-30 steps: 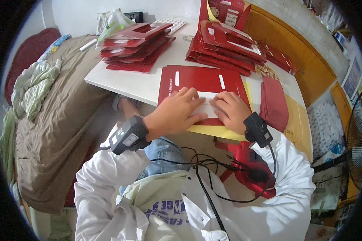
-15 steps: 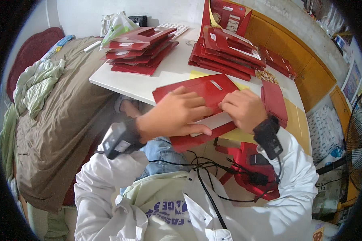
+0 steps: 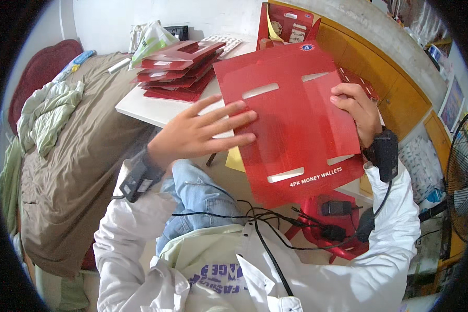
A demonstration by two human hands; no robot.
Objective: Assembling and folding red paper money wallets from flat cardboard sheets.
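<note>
A large red card folder (image 3: 296,125) with several cut-out slots and pale printing stands tilted up before me, its broad face toward me. My right hand (image 3: 359,114) grips its right edge, with curled fingers on the face. My left hand (image 3: 203,127) has its fingers spread over the folder's left side; whether they press on it or just hover is hard to tell. Behind, at the left, a stack of similar red folders (image 3: 177,78) lies on the white table (image 3: 145,106). The folder hides most of the table's right part.
An upright red package (image 3: 291,26) stands at the back. A green-white plastic bag (image 3: 156,39) sits behind the stack. Part of a yellow sheet (image 3: 235,158) shows below the folder. A red stool (image 3: 317,205) and black cables (image 3: 255,213) are near my lap. A fan (image 3: 463,177) stands right, a bed (image 3: 83,151) left.
The red folder has come up off the table area and opened out into a large face toward me. My left hand has moved left with fingers spread; my right hand has shifted right and up.
</note>
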